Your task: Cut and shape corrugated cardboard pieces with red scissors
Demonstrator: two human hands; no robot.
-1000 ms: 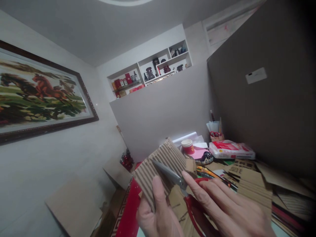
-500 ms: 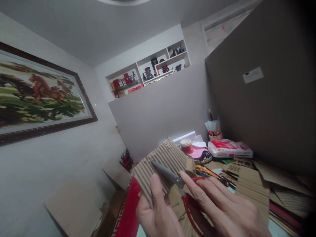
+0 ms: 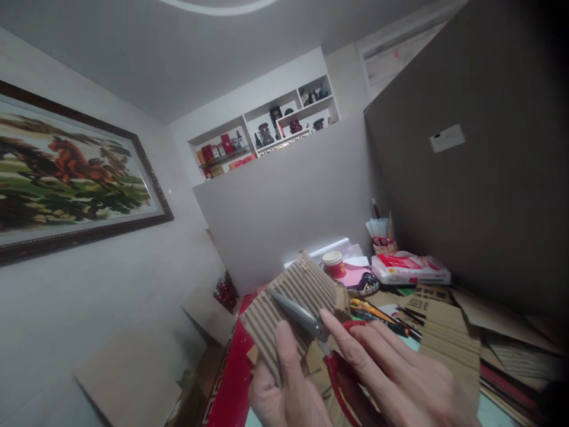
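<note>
A piece of corrugated cardboard with its ridges showing is gripped by my left hand, thumb on top and fingers underneath. My right hand holds red-handled scissors, its index finger stretched along near the pivot. The blades lie across the ridged face, tips pointing up and left toward the cardboard's upper-left edge. Whether the lower blade sits under a ridge cannot be made out. My left fingers are mostly hidden behind the cardboard.
Beyond the hands stand a red paper cup, a red-and-white plastic pack and a pen holder. Cardboard sheets lie at the right, with an orange cutter nearby. Grey panels rise behind the table.
The view has shifted slightly. The cardboard is turned a little in my left hand, and the scissor blades look more closed together against it. Both hands keep their hold.
</note>
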